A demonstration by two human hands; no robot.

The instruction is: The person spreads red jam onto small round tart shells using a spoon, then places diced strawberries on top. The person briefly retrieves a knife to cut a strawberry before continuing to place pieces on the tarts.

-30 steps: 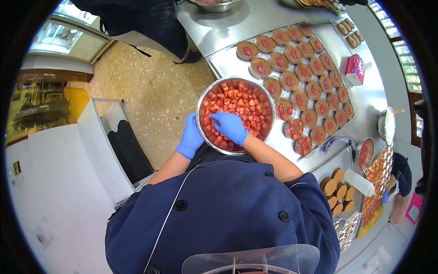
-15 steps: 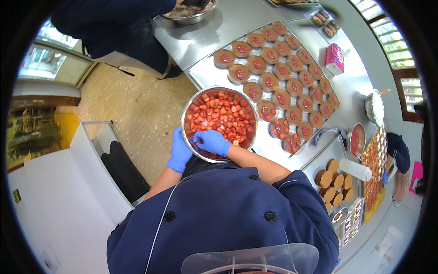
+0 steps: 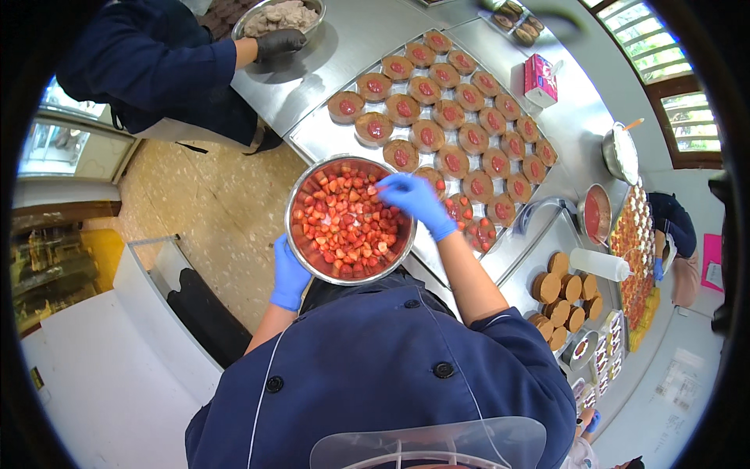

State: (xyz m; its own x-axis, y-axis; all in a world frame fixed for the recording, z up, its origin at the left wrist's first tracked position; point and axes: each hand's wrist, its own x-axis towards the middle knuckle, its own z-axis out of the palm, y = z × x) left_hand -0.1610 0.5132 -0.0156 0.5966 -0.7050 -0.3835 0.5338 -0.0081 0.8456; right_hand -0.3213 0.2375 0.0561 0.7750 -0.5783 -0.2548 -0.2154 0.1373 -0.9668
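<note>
A steel bowl [image 3: 351, 275] full of cut strawberries [image 3: 344, 223] is held in front of me. At its lower left side my left hand [image 3: 289, 275], in a blue glove, grips the bowl, its fingertips hidden behind the wall. Over the bowl's right rim, my right hand [image 3: 416, 205], also gloved in blue, is slightly blurred, with its fingers closed and red strawberry at the tips. Beyond it lies a tray [image 3: 315, 144] of round brown cake layers [image 3: 426, 134], each with red filling on top. The nearest ones, partly covered by my right hand and arm, carry strawberry pieces.
On the left, a co-worker's black-gloved hand [image 3: 281, 42] touches a bowl of pale mixture [image 3: 280, 19]. To the right are stacked brown cakes [image 3: 558, 313], a white squeeze bottle [image 3: 600, 264] and a pan of red sauce [image 3: 595, 215]. A pink box [image 3: 541, 80] stands behind the tray.
My right hand has lifted out of the strawberries and moved right, toward the tray. The bowl and left hand have shifted slightly left in the picture. The co-worker's gloved hand has come into view.
</note>
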